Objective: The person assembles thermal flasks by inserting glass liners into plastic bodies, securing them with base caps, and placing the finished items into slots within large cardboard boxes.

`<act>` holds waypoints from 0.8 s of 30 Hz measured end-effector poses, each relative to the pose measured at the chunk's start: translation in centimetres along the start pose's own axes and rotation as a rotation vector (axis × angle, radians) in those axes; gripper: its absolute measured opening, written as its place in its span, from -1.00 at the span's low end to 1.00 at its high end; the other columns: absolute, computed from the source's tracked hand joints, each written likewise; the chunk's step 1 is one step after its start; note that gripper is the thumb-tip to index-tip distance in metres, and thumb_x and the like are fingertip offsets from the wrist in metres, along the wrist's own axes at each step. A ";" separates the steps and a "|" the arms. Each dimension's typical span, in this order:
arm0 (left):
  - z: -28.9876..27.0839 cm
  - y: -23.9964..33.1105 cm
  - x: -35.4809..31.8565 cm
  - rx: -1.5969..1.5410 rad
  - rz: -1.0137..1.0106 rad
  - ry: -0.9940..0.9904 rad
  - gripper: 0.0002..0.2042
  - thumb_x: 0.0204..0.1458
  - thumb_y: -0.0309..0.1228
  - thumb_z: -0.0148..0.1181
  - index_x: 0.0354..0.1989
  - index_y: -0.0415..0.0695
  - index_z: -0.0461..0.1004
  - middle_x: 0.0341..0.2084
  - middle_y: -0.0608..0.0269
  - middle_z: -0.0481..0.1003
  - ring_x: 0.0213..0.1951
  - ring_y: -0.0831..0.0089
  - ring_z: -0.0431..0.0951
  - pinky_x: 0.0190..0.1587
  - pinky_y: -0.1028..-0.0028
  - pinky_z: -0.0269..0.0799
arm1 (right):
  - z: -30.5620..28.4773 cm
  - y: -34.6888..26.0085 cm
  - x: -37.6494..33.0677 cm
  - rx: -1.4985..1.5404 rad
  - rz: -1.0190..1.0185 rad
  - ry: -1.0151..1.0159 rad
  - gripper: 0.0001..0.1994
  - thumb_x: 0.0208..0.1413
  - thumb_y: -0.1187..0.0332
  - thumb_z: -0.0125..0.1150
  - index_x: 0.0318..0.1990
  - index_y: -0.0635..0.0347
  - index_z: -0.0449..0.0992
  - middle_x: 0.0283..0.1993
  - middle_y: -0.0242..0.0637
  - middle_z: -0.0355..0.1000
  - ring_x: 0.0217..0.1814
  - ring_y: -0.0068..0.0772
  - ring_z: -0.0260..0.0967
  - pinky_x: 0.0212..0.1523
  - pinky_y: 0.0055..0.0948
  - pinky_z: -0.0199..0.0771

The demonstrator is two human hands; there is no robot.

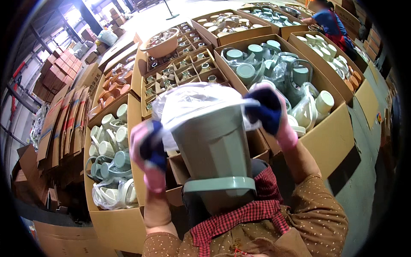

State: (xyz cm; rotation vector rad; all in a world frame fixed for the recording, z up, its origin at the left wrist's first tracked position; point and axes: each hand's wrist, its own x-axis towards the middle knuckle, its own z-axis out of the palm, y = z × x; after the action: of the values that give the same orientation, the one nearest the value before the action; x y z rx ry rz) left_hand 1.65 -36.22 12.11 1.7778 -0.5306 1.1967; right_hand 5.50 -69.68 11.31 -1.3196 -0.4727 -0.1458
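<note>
A grey-green bucket-shaped plastic vessel (209, 145) stands tilted between my forearms, close to my lap. A pale green band, perhaps its handle, (220, 184) crosses its narrower near end. Thin white plastic bag (195, 100) bunches over its wide far rim. My left hand (148, 150), in a pink and navy glove, is closed at the left side of the rim, against the bag; its fingers are partly blurred. My right hand (269, 111), gloved alike, curls its fingers over the right end of the rim and the bag's edge.
Cartons of pale jug-like parts (107, 145) at left and green ones (274, 64) at right flank me. Ahead, a divided carton (188, 68) holds glass-necked items; a tan basin (160, 45) sits beyond. Flattened cardboard (60, 124) leans at left. A person in blue (329, 23) works far right.
</note>
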 end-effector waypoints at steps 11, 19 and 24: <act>-0.3 13.7 -2.7 -0.490 -0.543 -1.658 -0.60 -0.05 -0.51 0.14 0.03 -0.26 0.52 -0.17 0.05 0.64 -0.10 0.36 0.64 0.03 0.38 0.46 | 3.9 -8.9 -13.6 -0.373 -0.131 -0.937 -0.56 0.23 -0.01 0.20 -0.06 0.26 0.53 -0.18 0.05 0.53 -0.05 0.17 0.47 -0.06 -0.08 0.46; 1.4 10.7 -3.8 0.120 -0.593 -1.094 -0.66 0.19 -0.46 0.22 0.15 -0.16 0.50 -0.18 0.28 0.60 -0.23 0.54 0.54 -0.10 0.51 0.48 | 7.2 -11.2 -13.0 -0.304 0.290 -1.138 -0.58 0.23 0.05 0.26 -0.06 0.29 0.50 -0.23 -0.01 0.56 -0.18 -0.26 0.50 -0.13 -0.26 0.48; -4.2 4.6 -6.5 -0.233 -0.974 -1.000 -0.78 0.16 -0.50 0.25 -0.04 -0.28 0.55 -0.33 0.38 0.55 -0.35 0.62 0.45 -0.28 0.55 0.43 | 0.2 -15.4 -9.7 -0.021 0.490 -0.399 -0.78 0.19 0.25 0.29 -0.17 0.23 0.59 -0.43 -0.39 0.52 -0.53 -0.65 0.39 -0.59 -0.67 0.31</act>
State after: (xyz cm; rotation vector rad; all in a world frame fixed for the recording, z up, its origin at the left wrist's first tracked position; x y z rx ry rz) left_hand -6.71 -35.73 8.87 1.9440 -0.2378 -0.4450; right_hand -8.84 -74.98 21.13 -1.4521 -0.4676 0.5290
